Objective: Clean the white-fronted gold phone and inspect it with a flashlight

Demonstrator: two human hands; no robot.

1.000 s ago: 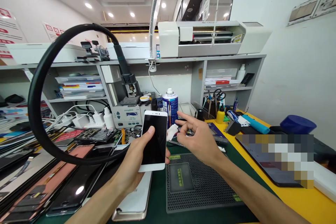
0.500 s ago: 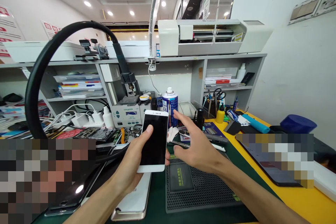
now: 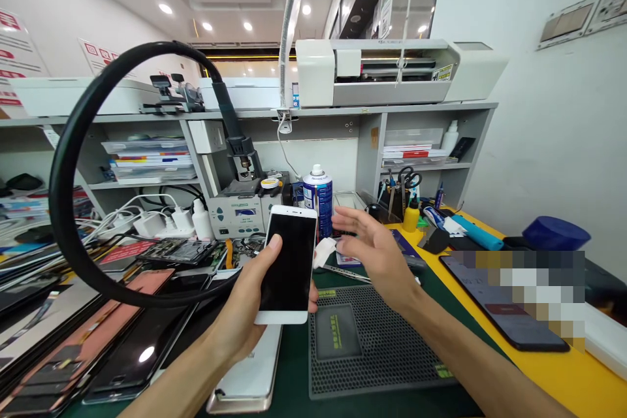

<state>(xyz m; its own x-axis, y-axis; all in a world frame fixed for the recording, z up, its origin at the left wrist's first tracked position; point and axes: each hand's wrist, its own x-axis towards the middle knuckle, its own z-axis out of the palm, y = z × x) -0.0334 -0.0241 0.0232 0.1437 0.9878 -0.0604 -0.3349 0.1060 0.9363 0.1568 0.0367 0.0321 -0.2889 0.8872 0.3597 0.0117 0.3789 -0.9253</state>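
Observation:
My left hand [image 3: 249, 294] is wrapped around a white smartphone [image 3: 288, 264], thumb along its left edge and fingertips showing at the right edge. The phone's black screen faces me and is dark. Just right of it, my right hand [image 3: 375, 251] hovers with its fingers stretched out, holding nothing and apart from the phone. Under the hands lies a dark grey perforated work mat [image 3: 377, 366]. Below my left wrist rests a white phone [image 3: 252, 372] or back shell. A crumpled white tissue [image 3: 324, 251] and metal tweezers [image 3: 347, 273] lie behind the hands.
A black hose [image 3: 56, 209] loops across the left side above several phone parts. Behind stand a hot-air station [image 3: 240, 215], a blue spray can [image 3: 318, 199] and a yellow bottle [image 3: 411, 217]. A dark phone [image 3: 494, 313] lies on the yellow edge at right.
My right hand has shifted slightly to the right, its fingers drawing closer together and turning. The left hand still holds the smartphone in nearly the same place.

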